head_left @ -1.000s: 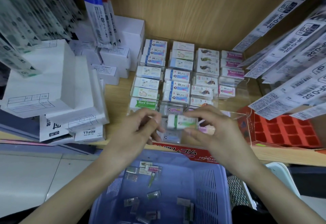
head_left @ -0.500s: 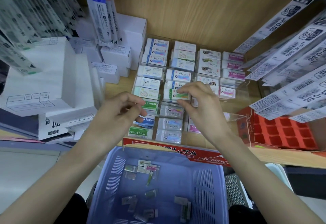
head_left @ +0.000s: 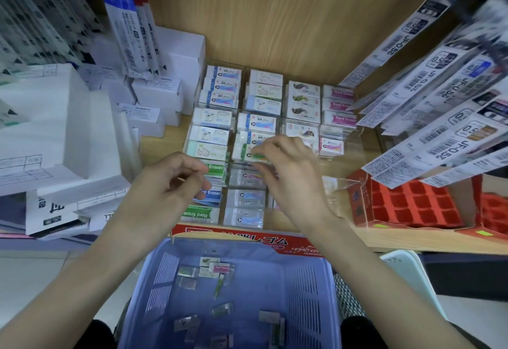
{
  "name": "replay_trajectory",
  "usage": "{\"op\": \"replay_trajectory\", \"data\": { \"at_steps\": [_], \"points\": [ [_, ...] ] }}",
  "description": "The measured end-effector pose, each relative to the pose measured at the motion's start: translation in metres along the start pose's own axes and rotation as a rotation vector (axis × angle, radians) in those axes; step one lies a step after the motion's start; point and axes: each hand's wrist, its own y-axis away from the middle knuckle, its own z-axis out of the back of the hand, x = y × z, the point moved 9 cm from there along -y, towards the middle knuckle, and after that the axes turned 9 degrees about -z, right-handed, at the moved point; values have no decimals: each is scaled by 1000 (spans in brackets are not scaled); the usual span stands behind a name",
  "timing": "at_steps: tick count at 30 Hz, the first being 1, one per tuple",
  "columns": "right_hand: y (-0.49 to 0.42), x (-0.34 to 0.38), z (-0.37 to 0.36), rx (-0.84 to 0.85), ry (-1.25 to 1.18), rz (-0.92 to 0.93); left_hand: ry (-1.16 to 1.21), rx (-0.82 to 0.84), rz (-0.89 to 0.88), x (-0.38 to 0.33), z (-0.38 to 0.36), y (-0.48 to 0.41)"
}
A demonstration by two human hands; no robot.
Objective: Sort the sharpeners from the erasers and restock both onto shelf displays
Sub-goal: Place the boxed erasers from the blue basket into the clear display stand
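Observation:
A clear acrylic display (head_left: pixel 354 142) on the wooden shelf holds columns of boxed erasers. My right hand (head_left: pixel 288 175) reaches into its second column and pinches a white eraser with a green band (head_left: pixel 245 151), which lies on top of the erasers there. My left hand (head_left: pixel 167 183) hovers just left of it, over the green "Hard Eraser" boxes (head_left: pixel 217 168), fingers loosely curled and holding nothing. Below my arms a lavender plastic basket (head_left: pixel 308 282) holds several small wrapped items (head_left: pixel 217 266) scattered on its bottom.
Stacks of white boxes (head_left: pixel 68 129) crowd the shelf's left side. Hanging refill packs (head_left: pixel 439 118) slant in from the right, above a red compartment tray (head_left: pixel 412 205). A red "Hard Eraser" carton edge (head_left: pixel 233 236) lies between display and basket.
Both hands held the green-banded eraser in front of the display. My left hand let go, and my right hand carried it forward onto the second column.

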Motion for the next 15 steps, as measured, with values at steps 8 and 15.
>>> {"op": "replay_trajectory", "data": {
  "at_steps": [8, 15],
  "points": [
    [-3, -8, 3, -8, -78, -38, -74, 37, -12, 0, -15, -1],
    [-4, -35, 36, -39, -183, -168, -98, 46, -25, -4, -24, -5]
  ]
}}
